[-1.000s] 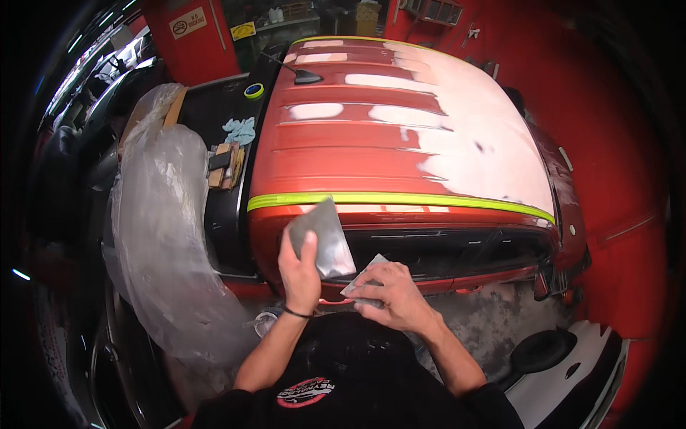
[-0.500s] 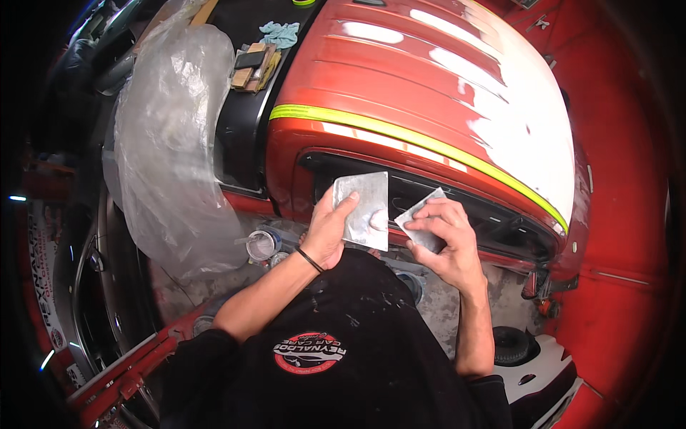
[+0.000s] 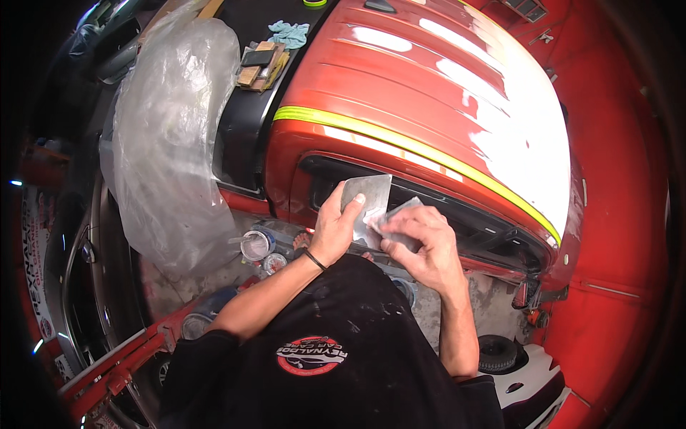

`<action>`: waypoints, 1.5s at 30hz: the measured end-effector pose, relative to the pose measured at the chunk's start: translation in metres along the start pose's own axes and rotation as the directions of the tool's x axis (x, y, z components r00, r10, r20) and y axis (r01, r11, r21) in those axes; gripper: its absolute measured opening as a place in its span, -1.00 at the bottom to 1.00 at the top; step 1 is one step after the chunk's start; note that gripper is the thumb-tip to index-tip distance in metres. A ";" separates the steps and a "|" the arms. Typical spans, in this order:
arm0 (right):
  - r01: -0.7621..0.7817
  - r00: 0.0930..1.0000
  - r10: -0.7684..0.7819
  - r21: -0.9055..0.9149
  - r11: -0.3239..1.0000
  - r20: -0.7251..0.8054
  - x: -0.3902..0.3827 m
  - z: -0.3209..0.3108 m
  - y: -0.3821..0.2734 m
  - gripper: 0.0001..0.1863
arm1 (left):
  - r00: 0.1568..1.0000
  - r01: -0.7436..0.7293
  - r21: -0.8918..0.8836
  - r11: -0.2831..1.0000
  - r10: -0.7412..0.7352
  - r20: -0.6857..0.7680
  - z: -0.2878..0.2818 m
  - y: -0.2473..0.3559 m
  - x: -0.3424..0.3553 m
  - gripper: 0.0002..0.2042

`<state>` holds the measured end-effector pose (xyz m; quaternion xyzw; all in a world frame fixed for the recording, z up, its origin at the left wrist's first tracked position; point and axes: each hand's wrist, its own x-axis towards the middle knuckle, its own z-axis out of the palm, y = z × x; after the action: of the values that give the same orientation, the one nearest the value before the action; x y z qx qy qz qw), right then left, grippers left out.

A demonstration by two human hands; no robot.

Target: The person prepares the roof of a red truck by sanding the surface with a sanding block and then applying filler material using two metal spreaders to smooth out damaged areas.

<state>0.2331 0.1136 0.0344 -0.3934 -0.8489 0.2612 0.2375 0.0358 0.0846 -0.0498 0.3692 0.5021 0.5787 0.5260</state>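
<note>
So, the left hand [image 3: 334, 230] clamps a grey plate [image 3: 372, 199] thumb-on-top, just this side of the red roof [image 3: 371, 89], probably keeping its face free for the thin scraper [image 3: 405, 205] pinched in the right hand [image 3: 427, 247]. Can't tell if scraper and plate touch. Plate's far edge looks clear, with open room toward the roof.

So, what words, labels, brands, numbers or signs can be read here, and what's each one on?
I won't copy wording or brands, but lettering shows here:
Black shirt: a round red, white and black emblem with lettering.
White banner, far left: dark and red lettering running sideways, some too blurred to read.
Open can beside the red pickup: any label print is too small to read.
</note>
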 end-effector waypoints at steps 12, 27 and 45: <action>-0.056 0.998 0.056 0.375 0.925 0.009 -0.026 0.045 0.017 -0.56 | 0.903 0.325 -0.687 0.650 -0.430 0.020 -0.012 -0.002 -0.009 -0.71; 0.023 0.983 -0.054 0.176 0.984 0.175 -0.020 0.015 0.030 -0.62 | 0.995 0.056 0.280 0.958 -0.030 -0.096 0.031 0.003 -0.050 -0.62; 0.031 0.994 0.035 0.554 0.832 -0.107 -0.045 0.006 0.021 -0.55 | 0.842 0.429 -0.694 0.579 -0.534 0.076 0.053 0.006 -0.014 -0.66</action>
<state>0.2667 0.0882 0.0082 -0.3226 -0.7215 0.4737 0.3884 0.0875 0.0819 -0.0303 -0.0448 0.3680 0.5813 0.7243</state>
